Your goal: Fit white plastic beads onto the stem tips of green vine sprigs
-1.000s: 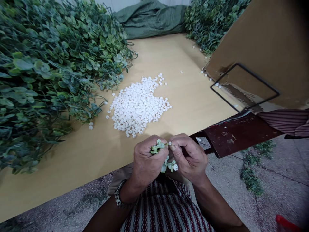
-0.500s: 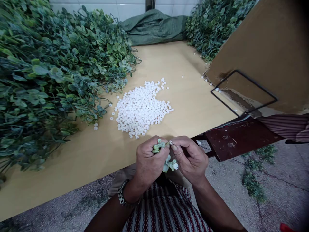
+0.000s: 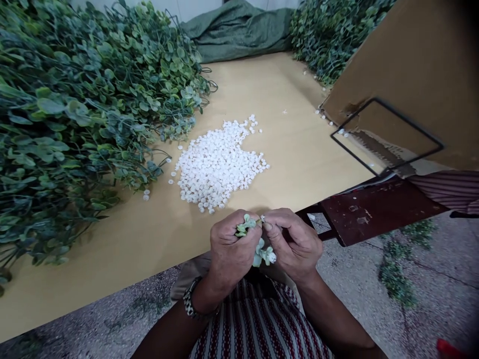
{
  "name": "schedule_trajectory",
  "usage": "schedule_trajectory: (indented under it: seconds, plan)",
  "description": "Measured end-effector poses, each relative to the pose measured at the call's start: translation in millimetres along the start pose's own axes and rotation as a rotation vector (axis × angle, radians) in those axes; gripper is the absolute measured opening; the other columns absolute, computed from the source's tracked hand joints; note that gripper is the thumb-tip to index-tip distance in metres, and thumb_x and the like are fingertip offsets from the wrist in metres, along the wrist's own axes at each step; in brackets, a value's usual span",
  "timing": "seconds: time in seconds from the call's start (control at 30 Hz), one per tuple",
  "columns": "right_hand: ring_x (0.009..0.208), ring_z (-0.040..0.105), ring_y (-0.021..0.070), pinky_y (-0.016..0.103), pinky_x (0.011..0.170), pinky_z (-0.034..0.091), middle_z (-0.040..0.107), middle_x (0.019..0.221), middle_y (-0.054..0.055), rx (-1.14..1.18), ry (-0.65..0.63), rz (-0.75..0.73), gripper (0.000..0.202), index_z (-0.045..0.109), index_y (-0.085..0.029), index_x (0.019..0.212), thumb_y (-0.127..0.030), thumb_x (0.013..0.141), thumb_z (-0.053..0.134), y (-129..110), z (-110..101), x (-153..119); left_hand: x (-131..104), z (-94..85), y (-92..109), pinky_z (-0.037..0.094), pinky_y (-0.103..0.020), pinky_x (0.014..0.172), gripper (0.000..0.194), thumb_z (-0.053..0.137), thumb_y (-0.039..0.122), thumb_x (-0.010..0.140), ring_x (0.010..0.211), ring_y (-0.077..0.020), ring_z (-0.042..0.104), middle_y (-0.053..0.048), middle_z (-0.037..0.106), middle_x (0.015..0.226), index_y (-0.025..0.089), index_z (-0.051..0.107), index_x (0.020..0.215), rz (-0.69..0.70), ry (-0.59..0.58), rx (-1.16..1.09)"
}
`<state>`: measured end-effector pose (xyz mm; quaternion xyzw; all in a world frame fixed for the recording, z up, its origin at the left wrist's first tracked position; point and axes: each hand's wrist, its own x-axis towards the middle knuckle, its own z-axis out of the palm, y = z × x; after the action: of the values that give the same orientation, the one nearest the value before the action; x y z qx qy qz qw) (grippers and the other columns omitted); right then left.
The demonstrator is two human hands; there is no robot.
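Observation:
My left hand (image 3: 234,247) is closed around a green artificial leaf sprig (image 3: 259,254), whose pale leaves poke out above the thumb and below the fingers. A white tip shows on the sprig's lower end. Between the thumb and forefinger of my right hand (image 3: 295,242) is a small white bead-like piece (image 3: 263,218), held against the stem end at my left fingertips. The two hands nearly touch, just over the table's front edge. Beyond them lies a heap of small white pieces (image 3: 220,164).
Leafy artificial greenery (image 3: 93,99) is piled on the left of the tan table (image 3: 295,159), with more greenery (image 3: 337,35) at the back right. A green cloth (image 3: 239,32) lies at the back. On the right stand a cardboard box (image 3: 415,75), a black wire frame (image 3: 407,119) and a dark red stool (image 3: 377,209).
The camera view has shifted slightly, so the table contents sit a little higher. Both hands keep nearly the same pose, with the white piece still at the stem end.

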<state>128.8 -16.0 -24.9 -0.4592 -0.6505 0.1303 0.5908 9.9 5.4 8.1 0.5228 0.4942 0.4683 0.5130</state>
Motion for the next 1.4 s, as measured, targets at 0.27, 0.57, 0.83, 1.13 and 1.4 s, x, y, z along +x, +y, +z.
schedule_trajectory:
  seconds: [0.27,0.57,0.83,1.13,1.4]
  plan:
    - [0.086,0.066,0.0191,0.033,0.073,0.057,0.069,0.091,0.008,-0.057,-0.079,-0.119,0.029,0.063,-0.017,0.107,-0.001,0.083,0.058,2,-8,4,2,-2.3,2,0.037,-0.019,0.05,0.01,0.057,0.018,0.072,0.052,-0.0082,0.043,0.004,0.052,0.056,0.015,0.061,0.064,-0.057,-0.047,0.023]
    - [0.076,0.058,0.0147,0.029,0.066,0.048,0.062,0.079,0.004,0.006,-0.304,-0.122,0.008,0.063,-0.016,0.09,-0.009,0.086,0.062,-13,-28,41,4,-7.0,7,0.035,-0.022,0.053,0.014,0.052,0.019,0.073,0.057,-0.0102,0.042,0.003,0.048,0.057,0.016,0.052,0.06,-0.035,-0.328,0.217]
    - [0.069,0.049,0.0132,0.027,0.062,0.04,0.051,0.072,0.0,-0.041,-0.333,-0.028,0.013,0.05,-0.019,0.081,-0.012,0.092,0.048,-4,-19,34,0,-14.8,9,0.039,-0.022,0.057,0.003,0.055,0.02,0.072,0.059,-0.011,0.045,0.003,0.05,0.064,0.018,0.054,0.074,0.003,-0.248,0.152]
    - [0.065,0.051,0.0141,0.026,0.057,0.041,0.05,0.07,0.0,-0.075,-0.325,-0.061,0.013,0.05,-0.02,0.081,-0.013,0.092,0.045,-8,-15,35,1,-13.0,4,0.036,-0.022,0.053,0.012,0.054,0.015,0.073,0.054,-0.0094,0.042,0.003,0.048,0.056,0.016,0.056,0.061,0.009,-0.162,0.094]
    - [0.072,0.061,0.016,0.028,0.064,0.046,0.065,0.08,0.003,-0.385,-0.326,-0.06,0.012,0.064,-0.019,0.086,-0.013,0.089,0.053,61,-37,99,7,-20.2,-6,0.036,-0.02,0.046,0.01,0.057,0.015,0.077,0.053,-0.007,0.045,0.001,0.055,0.075,0.017,0.059,0.068,-0.052,-0.069,-0.182]
